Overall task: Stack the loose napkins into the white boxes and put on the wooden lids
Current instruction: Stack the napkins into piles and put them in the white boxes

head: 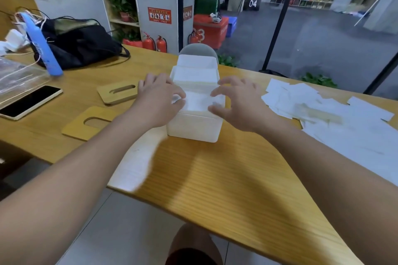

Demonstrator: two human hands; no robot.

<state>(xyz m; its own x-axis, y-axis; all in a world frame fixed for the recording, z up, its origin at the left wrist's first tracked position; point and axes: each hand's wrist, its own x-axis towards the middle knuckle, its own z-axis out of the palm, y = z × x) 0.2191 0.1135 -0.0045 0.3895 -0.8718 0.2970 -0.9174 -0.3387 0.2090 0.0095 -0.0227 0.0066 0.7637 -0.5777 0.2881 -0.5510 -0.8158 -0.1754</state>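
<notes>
Both hands are over the near white box (195, 129). Left hand (158, 101) has fingers curled at the left edge of the napkin stack (198, 101) in that box, looks like it's pinching or pressing that edge; blurred, contact likely but not certain. Right hand (239, 103) is spread, fingers apart and bent, hovering at the stack's right edge, holding nothing.

Key relation: the stack sits directly between the two hands, long axis running left-right, hand to hand. Neither hand is clearly nearer; left looks engaged, right just off it.

Containers: near box is filled to about rim level. Two more white boxes (195, 76) lie in line beyond the hands, both open and showing white inside; fill level unclear.

Loose napkins (312, 105) are spread out well to the right of the right hand. One more sheet (137, 163) lies near the left forearm.

Wooden lids (117, 92) (90, 122) lie flat to the left of the left hand, slots up, so the left hand is the natural one for lidding. No box is lidded yet.
</notes>
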